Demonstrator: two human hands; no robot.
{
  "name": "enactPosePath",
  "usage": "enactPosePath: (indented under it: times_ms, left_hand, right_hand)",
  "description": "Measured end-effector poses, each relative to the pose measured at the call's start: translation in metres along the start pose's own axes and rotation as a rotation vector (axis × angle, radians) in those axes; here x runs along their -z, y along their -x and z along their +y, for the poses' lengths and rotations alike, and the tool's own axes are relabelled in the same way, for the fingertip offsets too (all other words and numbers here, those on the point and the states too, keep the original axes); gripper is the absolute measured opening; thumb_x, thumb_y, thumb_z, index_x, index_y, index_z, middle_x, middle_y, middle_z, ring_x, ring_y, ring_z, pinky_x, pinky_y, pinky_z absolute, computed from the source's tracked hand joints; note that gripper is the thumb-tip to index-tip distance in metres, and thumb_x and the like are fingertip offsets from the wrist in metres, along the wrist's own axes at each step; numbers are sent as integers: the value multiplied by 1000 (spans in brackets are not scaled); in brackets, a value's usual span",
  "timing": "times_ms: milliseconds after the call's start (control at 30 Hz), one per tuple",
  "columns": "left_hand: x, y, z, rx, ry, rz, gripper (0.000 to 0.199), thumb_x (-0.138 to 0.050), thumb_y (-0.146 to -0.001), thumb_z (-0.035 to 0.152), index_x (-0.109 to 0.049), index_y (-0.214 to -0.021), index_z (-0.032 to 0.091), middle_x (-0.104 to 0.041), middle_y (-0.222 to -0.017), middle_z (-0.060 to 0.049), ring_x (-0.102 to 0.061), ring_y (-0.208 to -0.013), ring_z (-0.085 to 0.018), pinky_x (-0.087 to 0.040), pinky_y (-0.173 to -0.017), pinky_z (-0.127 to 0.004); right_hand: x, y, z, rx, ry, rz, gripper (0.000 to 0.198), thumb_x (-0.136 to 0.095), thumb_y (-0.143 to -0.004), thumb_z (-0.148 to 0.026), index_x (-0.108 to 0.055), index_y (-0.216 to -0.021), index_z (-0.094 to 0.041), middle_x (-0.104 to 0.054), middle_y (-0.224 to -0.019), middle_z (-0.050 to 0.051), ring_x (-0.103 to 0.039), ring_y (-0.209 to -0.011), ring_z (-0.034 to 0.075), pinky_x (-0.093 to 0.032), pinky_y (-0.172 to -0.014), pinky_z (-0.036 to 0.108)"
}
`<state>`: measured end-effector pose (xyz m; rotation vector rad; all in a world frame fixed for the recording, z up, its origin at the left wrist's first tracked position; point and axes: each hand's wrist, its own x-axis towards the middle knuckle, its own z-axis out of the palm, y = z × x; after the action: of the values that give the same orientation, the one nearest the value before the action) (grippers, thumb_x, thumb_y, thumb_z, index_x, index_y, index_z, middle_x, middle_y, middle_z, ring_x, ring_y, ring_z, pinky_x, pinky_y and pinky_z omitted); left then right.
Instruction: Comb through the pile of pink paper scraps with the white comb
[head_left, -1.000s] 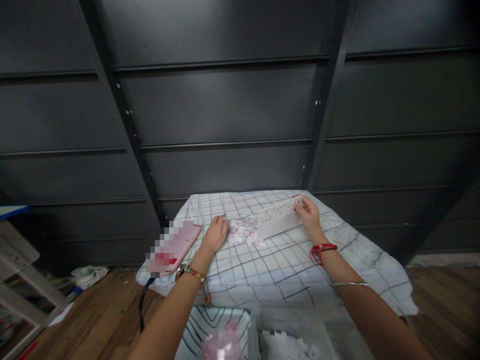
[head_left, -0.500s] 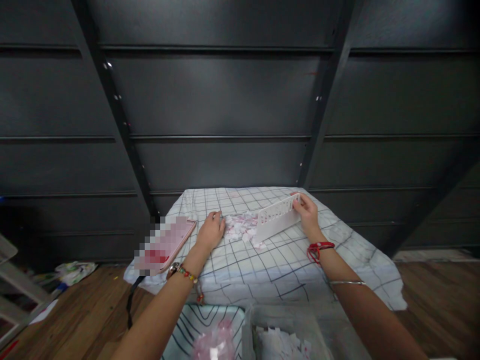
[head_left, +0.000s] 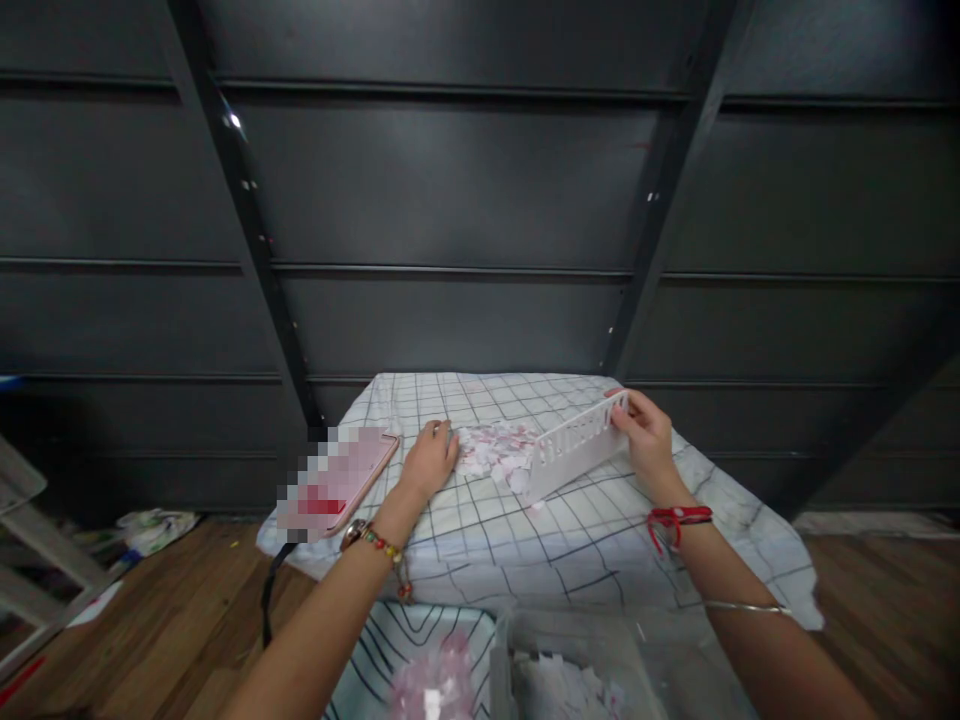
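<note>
Dark panelled wall (head_left: 450,180), smooth and faintly shiny, closes off the head view behind a table (head_left: 487,530) draped in crinkled, grid-printed cloth. Near its left edge lies a pink-rimmed phone (head_left: 364,475), its screen partly pixelated, with a black cord (head_left: 268,600) hanging down; a pale slatted frame (head_left: 49,540) stands farther left on the wood-grained floor (head_left: 169,610). Against the near edge sit a striped tray (head_left: 375,660) holding a shiny pink plastic bag (head_left: 435,680) and, beside it, a clear bin (head_left: 501,665) with white paper pieces (head_left: 562,690) inside; the left forearm hides part of the tray. Mid-table, thin paper scraps (head_left: 491,450) form a flat heap. The left hand (head_left: 429,460) rests loosely spread at its left side; the right hand (head_left: 646,440) pinches the far end of a rigid white slotted panel (head_left: 574,455), tilted beside the scraps.
</note>
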<state>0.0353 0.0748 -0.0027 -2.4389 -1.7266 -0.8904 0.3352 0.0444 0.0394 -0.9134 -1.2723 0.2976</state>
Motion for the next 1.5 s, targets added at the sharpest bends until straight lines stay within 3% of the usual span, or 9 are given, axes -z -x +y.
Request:
enactPosePath:
  times_ms: [267,600,867,1233,1500]
  left_hand:
    - [6,8,-5,-109,80,12,36,-37,-88,27,-43,-121,12,-44,-122,-14,-42,-117,-23,-34,-101,-39]
    - [24,44,-4,-157,73,-133,43,-34,-89,37,-38,-126,16,-38,-131,-14,-36,-123,-25,-31,-102,-42]
    - [26,52,-4,-137,83,-154,44,-34,-89,37,-38,-127,15,-36,-132,-14,-34,-124,-24,-30,-104,-40]
    - [30,55,-2,-109,86,-138,42,-36,-88,36,-42,-124,15,-41,-130,-13,-39,-121,-24,-32,-103,-41]
    - [28,55,-3,-108,81,-127,42,-37,-88,37,-43,-123,16,-42,-129,-12,-40,-120,-24,-33,-102,-41]
  right_hand:
    - [28,42,-43,95,234,148,13,-59,-73,-32,-57,-78,-20,-55,-72,0,-50,-67,14,-39,-61,27]
    - [39,70,-59,87,494,74,17,-54,-75,-38,-54,-74,-21,-54,-63,0,-48,-56,13,-37,-52,26]
    - [40,71,-65,91,491,117,18,-53,-75,-39,-53,-74,-21,-54,-65,0,-49,-58,14,-38,-53,26]
    - [50,61,-48,70,488,167,22,-53,-74,-43,-52,-74,-21,-52,-66,1,-48,-59,16,-37,-55,29]
    - [49,57,-48,100,657,164,26,-48,-75,-46,-53,-76,-20,-55,-65,1,-50,-58,16,-37,-56,28]
